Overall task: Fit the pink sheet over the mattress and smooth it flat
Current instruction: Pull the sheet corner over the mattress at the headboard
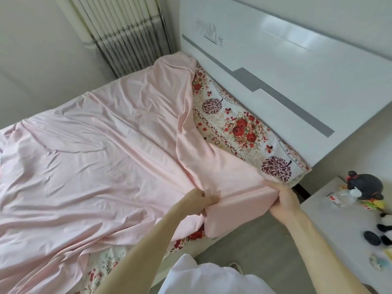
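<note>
The pink sheet (91,158) lies wrinkled over most of the mattress. The flower-patterned mattress cover (239,126) shows in a strip along the headboard and at the near edge (99,266). The sheet's edge near the headboard is folded back in a loose ridge. My left hand (197,201) is shut on a bunch of sheet at the near side of the bed. My right hand (283,201) grips the sheet where it wraps over the mattress corner, stretched taut between both hands.
A white glossy headboard (275,66) runs along the far right. A white bedside table (343,230) at the right holds a dark plush toy (364,185), a plastic bottle (339,199) and small items. A radiator (125,32) stands in the far corner. Grey floor lies between bed and table.
</note>
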{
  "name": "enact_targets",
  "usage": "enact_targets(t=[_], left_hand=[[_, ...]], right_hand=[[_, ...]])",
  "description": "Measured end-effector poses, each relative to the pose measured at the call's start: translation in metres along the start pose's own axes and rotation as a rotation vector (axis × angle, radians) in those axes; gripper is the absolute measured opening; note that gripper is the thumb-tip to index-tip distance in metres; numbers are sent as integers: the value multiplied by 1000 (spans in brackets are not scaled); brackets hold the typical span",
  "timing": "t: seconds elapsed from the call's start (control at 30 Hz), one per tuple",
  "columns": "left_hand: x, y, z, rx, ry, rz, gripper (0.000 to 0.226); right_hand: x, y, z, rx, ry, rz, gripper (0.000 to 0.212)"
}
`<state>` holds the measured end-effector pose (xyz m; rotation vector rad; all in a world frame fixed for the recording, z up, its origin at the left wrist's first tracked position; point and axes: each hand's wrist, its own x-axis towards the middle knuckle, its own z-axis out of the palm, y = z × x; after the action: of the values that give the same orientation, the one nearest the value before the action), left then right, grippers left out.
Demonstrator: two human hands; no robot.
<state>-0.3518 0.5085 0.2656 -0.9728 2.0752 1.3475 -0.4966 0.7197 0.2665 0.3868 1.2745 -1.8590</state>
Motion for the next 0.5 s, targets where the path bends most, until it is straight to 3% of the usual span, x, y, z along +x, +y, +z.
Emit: enact_targets(t=[0.07, 0.13, 0.23, 0.3, 0.4, 0.5], left_hand=[[-1, -11, -1, 65, -55, -40, 36], [-1, -20, -1, 183, -121, -90, 28], [7, -19, -3, 360, -55, -73, 28], [12, -6, -4, 396, 46, -34, 32], [15, 25, 2, 477, 128, 120, 46], [12, 57, 15, 817, 196, 330, 76]], right_hand=[[1, -14, -3, -6, -27, -52, 48], [1, -20, -7, -160, -34, -50, 61], [-5, -13, -9, -788, -123, 76, 57], [-3, 1, -17, -1061, -178, 217, 83], [-12, 17, -18, -1103, -279, 138, 86], [-27, 14, -13, -1068, -398, 4, 79]])
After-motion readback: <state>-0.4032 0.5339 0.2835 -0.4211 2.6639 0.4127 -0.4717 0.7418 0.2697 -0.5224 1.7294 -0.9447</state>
